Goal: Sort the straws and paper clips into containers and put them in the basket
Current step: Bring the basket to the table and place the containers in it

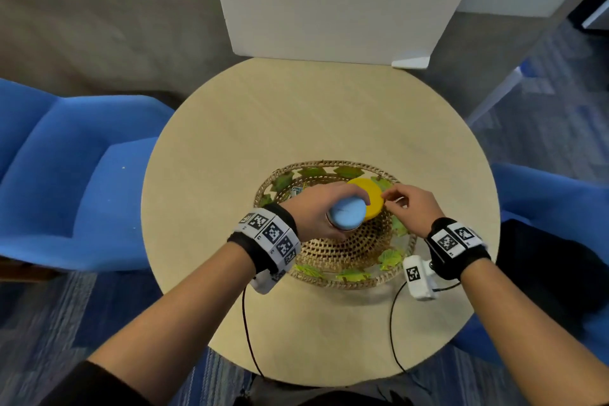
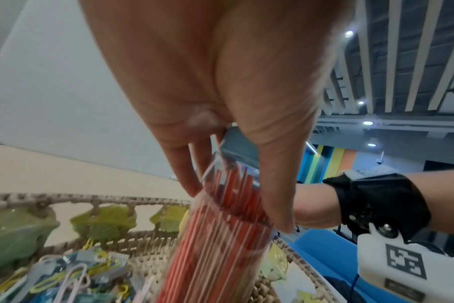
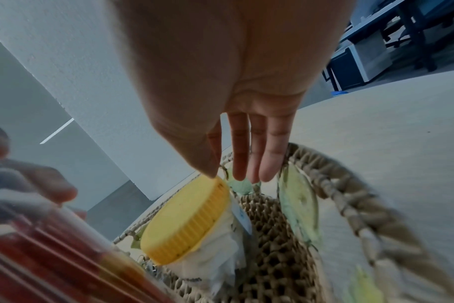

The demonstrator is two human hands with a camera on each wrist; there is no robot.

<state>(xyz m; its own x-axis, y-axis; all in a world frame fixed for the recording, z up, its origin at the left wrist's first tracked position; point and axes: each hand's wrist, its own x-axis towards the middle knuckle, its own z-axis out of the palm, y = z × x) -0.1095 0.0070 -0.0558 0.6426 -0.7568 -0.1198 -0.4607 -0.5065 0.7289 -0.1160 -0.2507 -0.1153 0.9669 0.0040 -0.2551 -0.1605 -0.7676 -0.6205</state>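
From the head view, the left hand [image 1: 316,211] grips a blue-lidded jar [image 1: 348,215] above the basket [image 1: 333,164] on the round table [image 1: 296,109]. The right hand [image 1: 412,208], fingers loosely extended and holding nothing, touches the rim of the yellow-lidded jar [image 1: 369,198] already in the basket. The risk, as I judge it: the tall jar could topple once let go on the uneven weave, or knock the yellow one.

From the left wrist, fingers and thumb wrap the clear jar, which is packed with red straws [image 2: 220,235]. Below it lie coloured paper clips [image 2: 65,276]; the frame cuts off their container.

From the right wrist, the thumb tip meets the yellow lid [image 3: 184,221], which leans tilted; the contents of its jar are unclear.
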